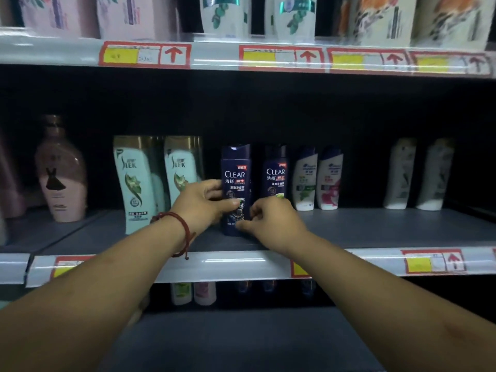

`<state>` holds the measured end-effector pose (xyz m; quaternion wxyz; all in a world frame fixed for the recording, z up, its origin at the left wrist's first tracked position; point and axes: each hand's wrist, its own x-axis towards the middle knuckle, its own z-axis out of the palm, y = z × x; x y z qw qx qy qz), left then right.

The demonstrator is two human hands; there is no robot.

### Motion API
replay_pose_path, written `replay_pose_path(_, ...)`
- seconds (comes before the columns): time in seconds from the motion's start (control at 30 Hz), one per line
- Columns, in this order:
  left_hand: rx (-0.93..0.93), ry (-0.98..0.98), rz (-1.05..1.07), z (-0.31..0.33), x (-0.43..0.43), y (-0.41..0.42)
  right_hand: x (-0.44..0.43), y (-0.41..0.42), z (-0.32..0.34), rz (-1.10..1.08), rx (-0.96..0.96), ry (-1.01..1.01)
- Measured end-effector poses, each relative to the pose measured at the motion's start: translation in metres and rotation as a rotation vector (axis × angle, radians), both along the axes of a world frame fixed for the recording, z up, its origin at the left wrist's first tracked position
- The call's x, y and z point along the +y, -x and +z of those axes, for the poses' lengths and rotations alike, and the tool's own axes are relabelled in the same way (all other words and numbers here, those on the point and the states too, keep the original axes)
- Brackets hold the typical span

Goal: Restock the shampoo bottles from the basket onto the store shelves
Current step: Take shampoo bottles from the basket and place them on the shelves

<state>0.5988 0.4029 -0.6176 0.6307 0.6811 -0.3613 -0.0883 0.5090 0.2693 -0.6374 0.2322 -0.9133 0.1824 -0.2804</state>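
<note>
Upright dark-blue bottle [236, 175] on the middle shelf [375, 226]: left hand [204, 204] grips its side, right hand [271, 218] pinches its base.

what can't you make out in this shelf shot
Head view only.
- Front Clear bottle: lower label covered by left hand and right hand.
- Price tags: print too blurred.
- Lower-shelf bottles: tops hidden behind the shelf rail.
- Top-shelf packs: cut off by upper edge.
- Basket: out of frame.
</note>
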Motion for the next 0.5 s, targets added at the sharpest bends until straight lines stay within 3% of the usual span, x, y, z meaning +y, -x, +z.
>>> replay_pose_path(0.13,-0.268,-0.304,0.137,-0.014,-0.002,-0.009,-0.002,-0.006,-0.003,-0.085,0.059,0.080)
replay_pose_path(0.5,-0.278,-0.435,0.309,-0.005,-0.004,0.016,-0.004,0.007,0.003,-0.061,0.050,0.088)
